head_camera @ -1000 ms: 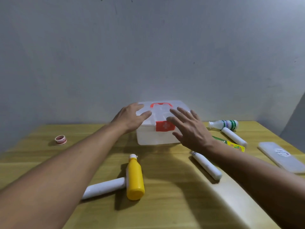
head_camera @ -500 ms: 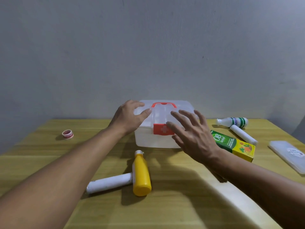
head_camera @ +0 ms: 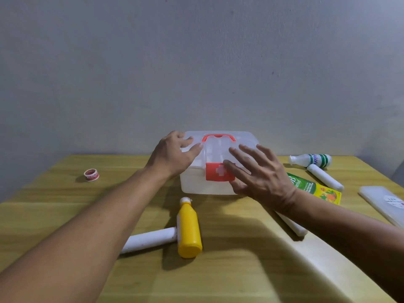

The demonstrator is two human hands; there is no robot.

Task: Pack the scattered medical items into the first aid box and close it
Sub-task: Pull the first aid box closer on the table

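Observation:
A translucent white first aid box [head_camera: 196,184] with a red handle and a red cross latch [head_camera: 218,174] stands shut at the table's back middle. My left hand [head_camera: 172,156] rests on the lid's left corner, fingers spread. My right hand [head_camera: 260,176] hovers with fingers apart just in front of the box's right side, at the latch. A yellow bottle [head_camera: 189,230] lies in front of the box, with a white roll [head_camera: 148,240] beside it. Another white roll [head_camera: 293,226] shows under my right forearm.
A tape ring [head_camera: 91,174] lies far left. At the right lie a green and yellow carton [head_camera: 314,191], a white roll [head_camera: 324,180], a white bottle with green bands [head_camera: 310,160] and a flat translucent tray [head_camera: 384,202]. The wooden table [head_camera: 229,270] ends at a grey wall.
My right hand has moved closer to the box's latch. My left hand has settled more onto the lid's left corner. The view has shifted a little, showing the carton.

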